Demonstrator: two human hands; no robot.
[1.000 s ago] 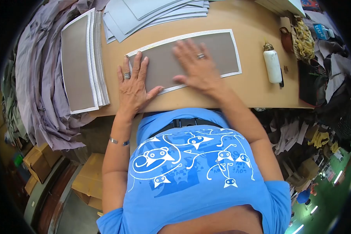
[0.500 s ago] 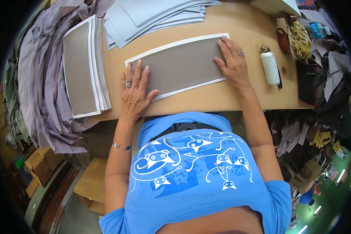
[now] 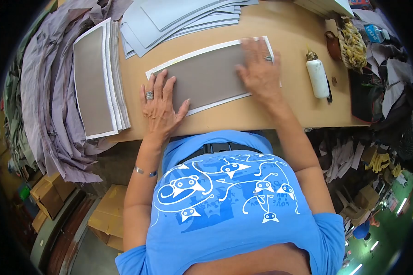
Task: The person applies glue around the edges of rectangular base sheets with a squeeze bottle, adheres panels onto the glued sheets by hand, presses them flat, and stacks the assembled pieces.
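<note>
A curved grey-brown panel with a white border point(image 3: 206, 75) lies flat on the table in front of me. My left hand point(image 3: 161, 103) rests on its left end with the fingers spread. Across its right end lies my right hand point(image 3: 261, 71), flat and somewhat blurred, the thumb held apart from the fingers. The right hand covers part of that end, and the white edge shows beyond its fingertips. To the left stands a stack of similar bordered panels point(image 3: 94, 78), several layers thick.
Pale grey sheets point(image 3: 170, 23) are piled at the back of the table point(image 3: 289, 117). Long mauve fabric strips point(image 3: 50, 101) hang over the left side. On the right are a white squeeze bottle point(image 3: 316, 75), a black pen point(image 3: 329, 93) and a yellowish bundle point(image 3: 352, 46). Cardboard boxes point(image 3: 108, 215) stand below.
My right hand has slid left over the panel, from its right edge further onto its surface. My left hand stays nearly where it was.
</note>
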